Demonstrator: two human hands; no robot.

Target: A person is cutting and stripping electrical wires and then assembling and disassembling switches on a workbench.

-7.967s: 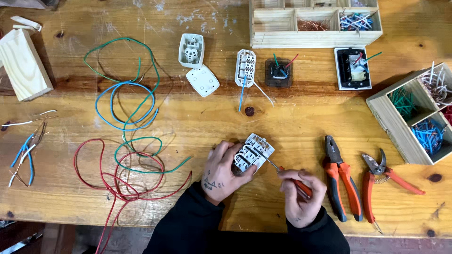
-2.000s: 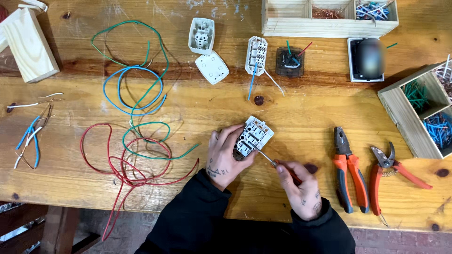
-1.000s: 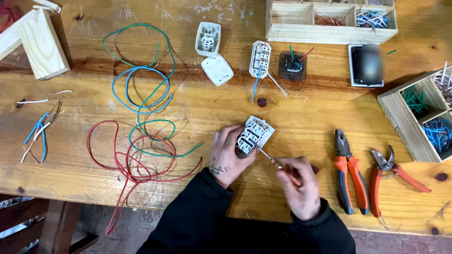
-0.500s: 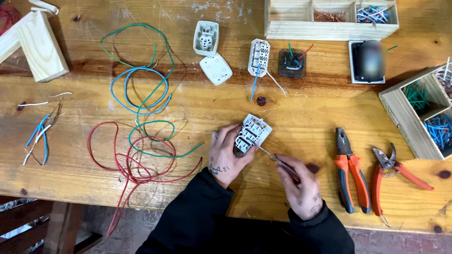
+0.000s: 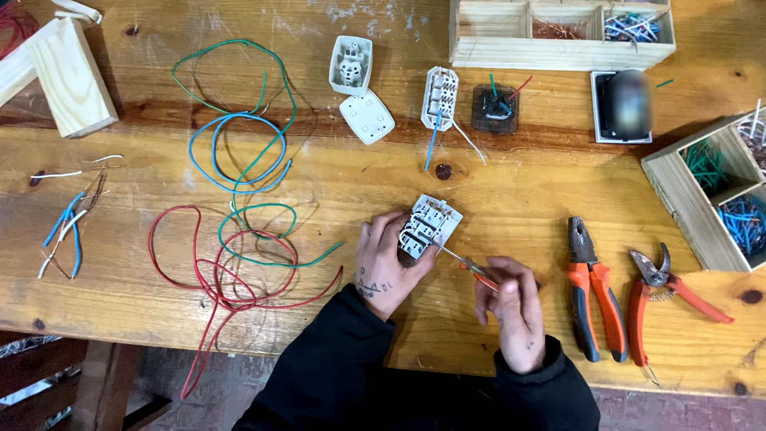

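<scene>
My left hand grips a white switch module and holds it tilted above the wooden table, back side up. An orange-handled screwdriver is held in my right hand, and its metal tip rests on the module's terminals. Both black sleeves come in from the bottom edge.
Orange-handled pliers and cutters lie to the right. Red, green and blue wire loops spread to the left, beside short wire ends. Behind are white socket parts, another module, wooden compartment boxes and a wood block.
Both hands have stayed at the switch module with the screwdriver tip on it. Only the camera view has shifted slightly.
</scene>
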